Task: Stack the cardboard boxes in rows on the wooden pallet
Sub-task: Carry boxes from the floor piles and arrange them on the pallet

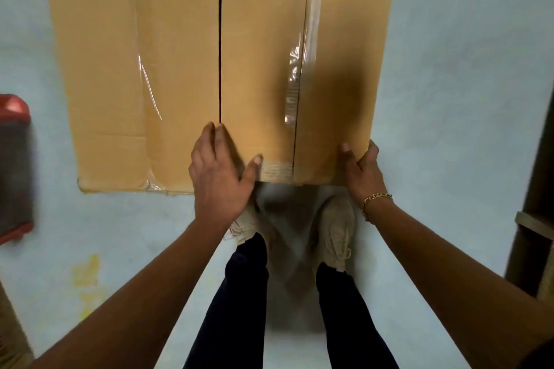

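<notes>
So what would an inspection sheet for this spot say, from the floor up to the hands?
Surface: pale blue floor with a yellow stain; no pallet in view.
Job's things: two taped cardboard boxes side by side, left box and right box, with a narrow gap between them.
Clutter: red object at the left edge, blurred.
Hands: left hand lies flat on the right box's near corner; right hand braces its other near corner.
Cables: nothing seen.
Surroundings: dark wooden frame at the right; beige shoes.

The person wears a gold chain bracelet (pixel 374 204) on the right wrist, dark trousers (pixel 245 293) and beige lace-up sneakers (pixel 337 231).
</notes>
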### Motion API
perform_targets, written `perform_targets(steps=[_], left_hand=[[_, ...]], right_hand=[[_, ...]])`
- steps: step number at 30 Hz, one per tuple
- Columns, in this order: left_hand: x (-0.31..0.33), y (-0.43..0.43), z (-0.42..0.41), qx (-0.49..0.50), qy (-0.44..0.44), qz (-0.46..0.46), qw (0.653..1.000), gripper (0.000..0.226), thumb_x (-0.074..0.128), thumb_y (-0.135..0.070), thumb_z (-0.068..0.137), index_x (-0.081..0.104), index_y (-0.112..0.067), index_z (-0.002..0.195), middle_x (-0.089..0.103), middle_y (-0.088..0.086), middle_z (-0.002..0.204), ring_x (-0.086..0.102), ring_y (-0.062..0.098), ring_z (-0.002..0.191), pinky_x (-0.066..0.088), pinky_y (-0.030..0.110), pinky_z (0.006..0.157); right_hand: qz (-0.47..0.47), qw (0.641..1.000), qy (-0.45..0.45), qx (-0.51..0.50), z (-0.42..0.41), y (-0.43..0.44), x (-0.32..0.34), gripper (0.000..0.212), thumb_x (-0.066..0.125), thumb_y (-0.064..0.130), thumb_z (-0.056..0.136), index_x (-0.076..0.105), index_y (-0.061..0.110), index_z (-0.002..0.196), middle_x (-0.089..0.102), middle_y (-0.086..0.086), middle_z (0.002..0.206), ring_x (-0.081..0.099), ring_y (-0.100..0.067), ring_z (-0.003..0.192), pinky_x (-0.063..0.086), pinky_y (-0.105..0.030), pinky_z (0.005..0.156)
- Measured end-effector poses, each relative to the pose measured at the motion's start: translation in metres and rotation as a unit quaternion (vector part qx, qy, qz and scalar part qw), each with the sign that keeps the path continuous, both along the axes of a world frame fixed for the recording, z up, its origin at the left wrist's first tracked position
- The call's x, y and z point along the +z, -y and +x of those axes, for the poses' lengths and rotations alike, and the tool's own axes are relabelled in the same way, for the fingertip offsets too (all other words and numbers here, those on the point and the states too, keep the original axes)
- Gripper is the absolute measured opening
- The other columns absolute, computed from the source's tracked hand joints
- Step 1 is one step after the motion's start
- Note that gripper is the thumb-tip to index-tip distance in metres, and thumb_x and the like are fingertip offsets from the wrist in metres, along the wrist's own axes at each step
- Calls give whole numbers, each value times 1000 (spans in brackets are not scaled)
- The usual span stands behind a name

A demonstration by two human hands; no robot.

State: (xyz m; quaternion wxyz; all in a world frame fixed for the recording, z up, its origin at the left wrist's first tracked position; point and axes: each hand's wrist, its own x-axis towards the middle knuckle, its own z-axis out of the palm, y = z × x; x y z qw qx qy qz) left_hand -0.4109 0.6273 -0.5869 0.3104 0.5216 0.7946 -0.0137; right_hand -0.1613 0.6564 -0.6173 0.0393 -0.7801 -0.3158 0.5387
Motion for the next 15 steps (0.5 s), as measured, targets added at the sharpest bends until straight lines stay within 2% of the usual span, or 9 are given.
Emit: perform_targets(steps=[4,8,10,12,15], left_hand=[[-13,-3,9,43,-29,3,999,90,48,-65,90,26,-8,157,19,13,165,21,36,145,26,56,112],[-18,-3,19,56,-27,33,997,81,56,-65,88,41,-12,147,29,14,155,28,37,137,29,54,107],[-19,-4,21,73,3,64,995,76,61,-60,88,46,-8,141,35,16,148,34,35,134,32,52,107],[-20,-6,22,93,43,90,991,72,64,-56,89,49,-4,137,37,15,146,38,32,135,36,49,110],[-14,-9,26,116,114,84,983,70,65,-55,91,45,-7,139,33,8,152,42,26,138,41,44,110]], right_hand=[[18,1000,4,-9,10,3,-6,70,39,63,96,18,28,152,47,-4,147,54,-33,125,48,-53,104],[11,999,-20,-33,22,5,-9,66,42,62,97,24,30,151,51,2,140,54,-30,123,47,-54,104],[1,997,-43,-60,26,1,-11,66,47,65,94,30,32,148,52,6,135,54,-25,120,47,-55,104],[-7,992,-78,-101,28,-5,-12,65,55,64,90,38,32,144,54,6,133,55,-19,114,47,-50,103],[8,988,-93,-121,31,-11,-7,67,60,65,85,43,32,141,58,8,126,58,-10,105,51,-43,98]])
